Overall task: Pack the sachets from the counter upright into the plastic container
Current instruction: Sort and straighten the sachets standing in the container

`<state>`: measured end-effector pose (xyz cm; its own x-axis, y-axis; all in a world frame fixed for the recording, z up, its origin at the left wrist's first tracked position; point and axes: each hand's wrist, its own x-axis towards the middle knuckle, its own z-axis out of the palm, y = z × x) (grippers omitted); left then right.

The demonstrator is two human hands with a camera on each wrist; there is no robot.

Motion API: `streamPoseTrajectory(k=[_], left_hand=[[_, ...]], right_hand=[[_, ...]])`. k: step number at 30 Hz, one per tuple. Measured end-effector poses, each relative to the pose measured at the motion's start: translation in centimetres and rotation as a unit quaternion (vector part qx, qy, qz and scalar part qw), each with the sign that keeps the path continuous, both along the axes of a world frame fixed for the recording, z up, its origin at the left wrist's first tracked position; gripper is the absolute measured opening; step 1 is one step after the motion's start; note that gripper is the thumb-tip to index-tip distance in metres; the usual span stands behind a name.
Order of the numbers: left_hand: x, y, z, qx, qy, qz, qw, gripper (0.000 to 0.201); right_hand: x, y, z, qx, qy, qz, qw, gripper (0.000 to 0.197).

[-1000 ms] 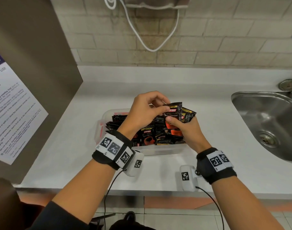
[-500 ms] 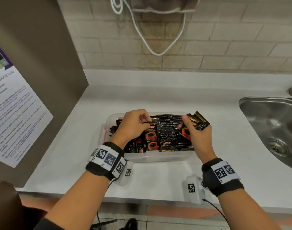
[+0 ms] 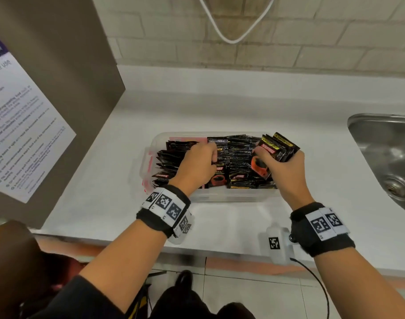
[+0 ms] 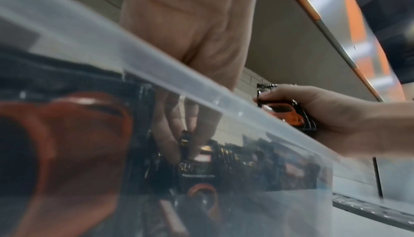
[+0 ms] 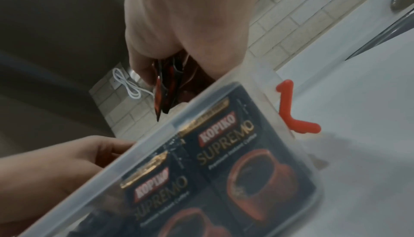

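Since a second ago the left hand (image 3: 198,166) has dropped into the plastic container (image 3: 148,157), fingers pinching a sachet (image 4: 186,140) down among the rows, while the right hand (image 3: 283,169) grips the remaining bundle (image 3: 275,148).

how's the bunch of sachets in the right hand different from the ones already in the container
The held sachets sit fanned and tilted in the right hand, above the plastic container's right end; the packed sachets stand in rows inside it. The held ones are a small bunch; the packed ones nearly fill the container. Both are black packs with a red cup.
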<state>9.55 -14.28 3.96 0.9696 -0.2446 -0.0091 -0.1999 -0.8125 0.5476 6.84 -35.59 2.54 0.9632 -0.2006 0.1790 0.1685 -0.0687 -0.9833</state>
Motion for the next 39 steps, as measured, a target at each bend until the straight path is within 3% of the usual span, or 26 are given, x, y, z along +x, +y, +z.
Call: streamPoseTrajectory(k=[9, 12, 15, 20, 25, 28, 30, 31, 35, 39], left_hand=[[-0.2, 0.2, -0.7, 0.001, -0.090, 0.000, 0.996, 0.025], [-0.3, 0.4, 0.7, -0.151, -0.089, 0.008, 0.984, 0.008], [-0.5, 0.5, 2.7, -0.299, -0.013, 0.000, 0.954, 0.014], [-0.9, -0.7, 4.2, -0.365, 0.034, -0.019, 0.930, 0.016], [-0.4, 0.9, 4.0, -0.389, -0.020, 0.041, 0.920, 0.008], [-0.6, 1.9, 2.9, -0.358, -0.049, 0.073, 0.929, 0.011], [-0.8, 2.0, 2.0, -0.306, -0.051, 0.075, 0.948, 0.011], [-0.8, 1.9, 1.5, -0.280, -0.047, 0.074, 0.956, 0.009], [-0.9, 1.5, 0.0, -0.184, -0.037, 0.059, 0.980, 0.010], [-0.9, 0.8, -0.3, -0.154, -0.027, 0.051, 0.986, 0.011]], right_hand=[[0.0, 2.0, 1.1, -0.013, 0.016, 0.090, 0.996, 0.027], [0.2, 2.4, 1.4, -0.018, 0.017, 0.115, 0.993, 0.027], [0.4, 2.7, 2.0, -0.009, 0.007, 0.144, 0.989, 0.026], [0.7, 3.4, 2.7, -0.030, 0.001, 0.168, 0.985, 0.029], [0.4, 3.6, 2.9, -0.006, 0.007, 0.142, 0.990, 0.024], [0.1, 3.1, 2.4, 0.038, 0.038, 0.079, 0.995, 0.020], [-0.1, 2.9, 2.2, 0.077, 0.052, 0.076, 0.993, 0.007], [-0.2, 2.9, 2.1, 0.084, 0.053, 0.077, 0.992, 0.012], [-0.4, 3.1, 2.0, 0.043, 0.039, 0.062, 0.996, 0.034], [-0.5, 3.2, 1.9, 0.018, 0.038, 0.055, 0.998, 0.018]])
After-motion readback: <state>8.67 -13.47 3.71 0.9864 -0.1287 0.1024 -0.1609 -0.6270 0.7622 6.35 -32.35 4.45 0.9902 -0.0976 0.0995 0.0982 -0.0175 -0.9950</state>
